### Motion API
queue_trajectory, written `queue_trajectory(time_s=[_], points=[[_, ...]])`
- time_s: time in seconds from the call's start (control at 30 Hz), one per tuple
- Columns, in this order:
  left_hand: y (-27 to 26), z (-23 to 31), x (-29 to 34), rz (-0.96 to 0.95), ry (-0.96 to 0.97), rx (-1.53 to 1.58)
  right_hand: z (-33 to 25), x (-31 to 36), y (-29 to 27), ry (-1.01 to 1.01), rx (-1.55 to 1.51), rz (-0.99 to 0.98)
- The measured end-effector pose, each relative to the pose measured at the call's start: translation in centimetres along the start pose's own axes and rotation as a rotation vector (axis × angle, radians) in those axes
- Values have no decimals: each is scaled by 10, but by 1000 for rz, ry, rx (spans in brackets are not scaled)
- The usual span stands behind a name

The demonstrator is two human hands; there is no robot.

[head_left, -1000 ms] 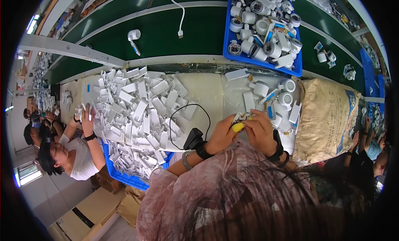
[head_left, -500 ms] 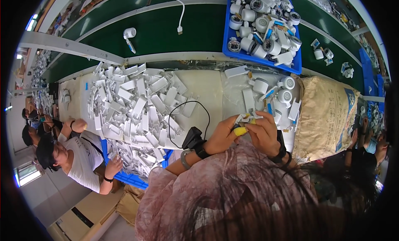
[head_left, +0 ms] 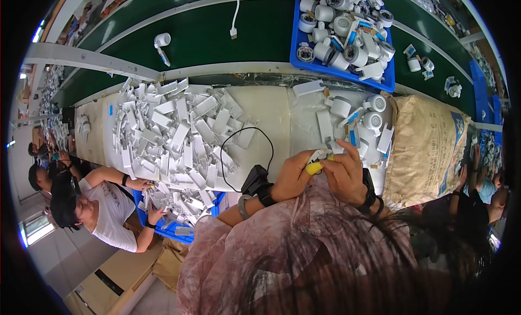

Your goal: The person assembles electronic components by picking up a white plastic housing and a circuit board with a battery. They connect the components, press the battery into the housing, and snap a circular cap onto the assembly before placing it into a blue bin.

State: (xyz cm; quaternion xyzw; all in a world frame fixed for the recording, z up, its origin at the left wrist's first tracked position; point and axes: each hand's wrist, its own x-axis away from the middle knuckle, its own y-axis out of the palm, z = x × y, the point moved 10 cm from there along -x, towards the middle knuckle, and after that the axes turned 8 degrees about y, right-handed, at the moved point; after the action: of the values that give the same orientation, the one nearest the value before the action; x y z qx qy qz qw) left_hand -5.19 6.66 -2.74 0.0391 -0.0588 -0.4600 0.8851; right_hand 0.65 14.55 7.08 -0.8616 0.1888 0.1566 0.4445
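Note:
My left hand (head_left: 292, 178) and my right hand (head_left: 347, 175) meet over the front edge of the table, fingers closed on one small white plastic part (head_left: 322, 154). Yellow coverings show around the thumb tips, and the fingers hide much of the part. Just beyond my hands lie several white round-headed housings with grilles (head_left: 373, 121), some joined to blue-marked pieces. A long white plastic cover (head_left: 324, 125) lies beside them on clear plastic film.
White plastic covers (head_left: 179, 136) are heaped to the left, spilling toward a blue bin (head_left: 182, 238). A black cable (head_left: 247, 131) loops near my left wrist. A blue crate (head_left: 296, 38) of housings stands beyond; a brown sack (head_left: 426, 152) lies right. A co-worker (head_left: 103, 206) works at left.
The co-worker at left has brought both hands to the covers in the blue bin. My hands stay together on the white part, with the fingers shifted slightly.

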Motion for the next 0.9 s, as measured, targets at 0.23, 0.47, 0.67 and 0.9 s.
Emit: queue_trajectory(time_s=[0.23,0.47,0.67,0.9], points=[[-22,-2,-19,-6,158,-305,22,-13,17,99,21,28],[-161,-11,-95,168,87,-559,162,-42,62,476,-22,-232],[-156,39,-123,511,388,-1559,237,-45,107,441,469,-216],[-52,-74,-161,-1,470,-1119,246,-36,132,608,98,-412]])
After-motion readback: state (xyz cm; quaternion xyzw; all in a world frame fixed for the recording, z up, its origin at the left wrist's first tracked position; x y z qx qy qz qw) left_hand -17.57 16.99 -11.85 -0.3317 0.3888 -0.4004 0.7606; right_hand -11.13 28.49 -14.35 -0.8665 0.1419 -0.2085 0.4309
